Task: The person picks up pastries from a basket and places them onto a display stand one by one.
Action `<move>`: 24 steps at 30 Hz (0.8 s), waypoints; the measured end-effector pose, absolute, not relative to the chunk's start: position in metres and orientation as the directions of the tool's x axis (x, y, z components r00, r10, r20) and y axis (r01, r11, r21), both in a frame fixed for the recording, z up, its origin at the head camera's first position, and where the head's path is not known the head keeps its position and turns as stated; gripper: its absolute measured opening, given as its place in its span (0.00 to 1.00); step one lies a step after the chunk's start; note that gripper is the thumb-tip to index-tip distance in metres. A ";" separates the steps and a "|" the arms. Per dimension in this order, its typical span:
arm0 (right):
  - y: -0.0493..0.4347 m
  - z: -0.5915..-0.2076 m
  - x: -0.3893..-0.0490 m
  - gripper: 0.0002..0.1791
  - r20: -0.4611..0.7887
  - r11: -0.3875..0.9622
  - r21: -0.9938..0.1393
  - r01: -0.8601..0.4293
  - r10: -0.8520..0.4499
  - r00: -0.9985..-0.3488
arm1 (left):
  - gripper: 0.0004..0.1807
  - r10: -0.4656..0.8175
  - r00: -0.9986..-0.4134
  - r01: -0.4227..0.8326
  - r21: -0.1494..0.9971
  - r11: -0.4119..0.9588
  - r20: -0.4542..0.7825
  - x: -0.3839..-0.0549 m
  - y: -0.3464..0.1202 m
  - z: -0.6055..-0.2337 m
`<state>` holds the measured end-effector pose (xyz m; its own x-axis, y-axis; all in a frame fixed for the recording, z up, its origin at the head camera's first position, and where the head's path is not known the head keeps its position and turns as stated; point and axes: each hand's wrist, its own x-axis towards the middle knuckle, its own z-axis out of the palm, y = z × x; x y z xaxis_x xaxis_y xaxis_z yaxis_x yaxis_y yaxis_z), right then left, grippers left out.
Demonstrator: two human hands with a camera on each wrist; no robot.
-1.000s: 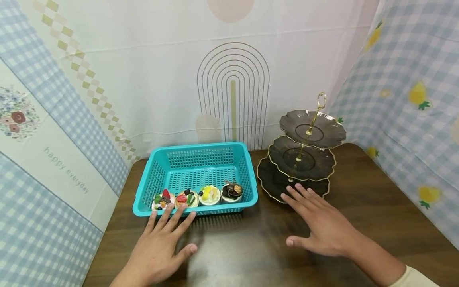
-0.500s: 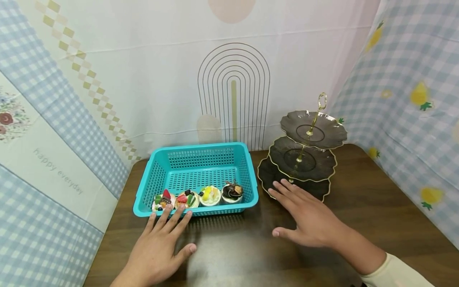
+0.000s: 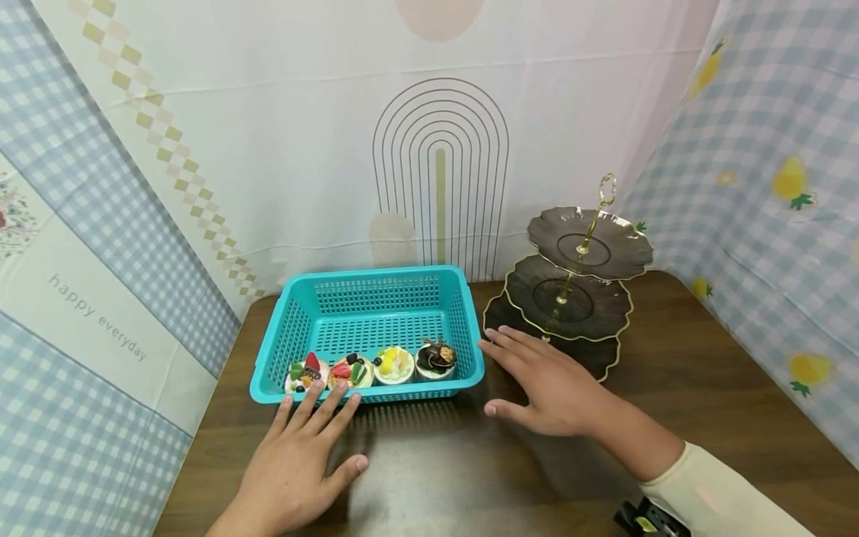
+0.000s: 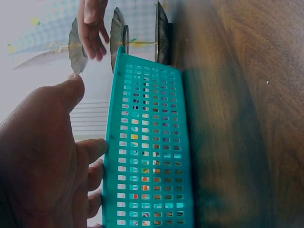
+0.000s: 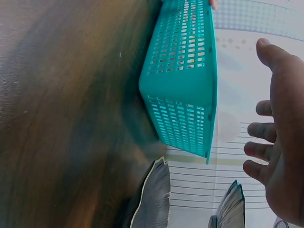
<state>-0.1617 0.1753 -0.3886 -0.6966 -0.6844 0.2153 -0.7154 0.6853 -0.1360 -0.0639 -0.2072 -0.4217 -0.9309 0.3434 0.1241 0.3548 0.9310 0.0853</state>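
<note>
Brown wooden tabletop (image 3: pixel 429 477) stretches between the left hand (image 3: pixel 291 462), at the near rim of the rectangular teal plastic basket (image 3: pixel 376 279) holding four decorated cakes (image 3: pixel 393 365), and the right hand (image 3: pixel 553 388), before the dark gold-edged three-tier stand (image 3: pixel 570 298). Both grip nothing, fingers extended; the right has shifted leftward from a second ago.

Behind the far edge of the brown wooden table (image 3: pixel 429 481) hangs a white cloth (image 3: pixel 302 164) printed with nested arch lines (image 3: pixel 440 171) and a band of diamonds (image 3: pixel 164 155). Blue-and-white gingham (image 3: pixel 87 149) stands along the left edge, its pale panel (image 3: pixel 97 317) reading "happy everyday". A checked cloth (image 3: pixel 731 239) with yellow fruit prints (image 3: pixel 808 368) lines the right edge.
</note>
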 end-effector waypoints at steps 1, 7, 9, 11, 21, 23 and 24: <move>0.174 -0.389 -0.164 0.48 0.211 0.684 -0.141 -0.715 -0.685 -0.697 | 0.43 0.343 -0.931 0.354 0.086 0.931 0.124 -0.064 -0.207 -0.422; 0.165 -0.390 -0.174 0.48 0.204 0.678 -0.143 -0.721 -0.692 -0.692 | 0.42 0.341 -0.932 0.353 0.090 0.931 0.126 -0.064 -0.207 -0.423; 0.162 -0.390 -0.177 0.49 0.205 0.674 -0.140 -0.725 -0.697 -0.687 | 0.42 0.340 -0.932 0.352 0.091 0.931 0.126 -0.064 -0.207 -0.423; 0.160 -0.390 -0.180 0.49 0.208 0.667 -0.136 -0.732 -0.703 -0.680 | 0.42 0.340 -0.932 0.352 0.092 0.931 0.127 -0.064 -0.207 -0.423; 0.148 -0.389 -0.193 0.45 0.197 0.664 -0.125 -0.737 -0.712 -0.674 | 0.42 0.335 -0.933 0.349 0.105 0.931 0.129 -0.063 -0.207 -0.424; 0.145 -0.389 -0.195 0.44 0.196 0.664 -0.122 -0.738 -0.712 -0.674 | 0.42 0.334 -0.933 0.349 0.107 0.931 0.135 -0.063 -0.208 -0.424; 0.144 -0.389 -0.196 0.44 0.196 0.665 -0.120 -0.737 -0.712 -0.674 | 0.42 0.334 -0.933 0.349 0.107 0.931 0.137 -0.063 -0.208 -0.425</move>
<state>-0.1955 0.1439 -0.3890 -0.6739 -0.7124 0.1956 -0.7374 0.6647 -0.1199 -0.0631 -0.2077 -0.4245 -0.9325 0.3339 0.1374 0.3492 0.9309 0.1074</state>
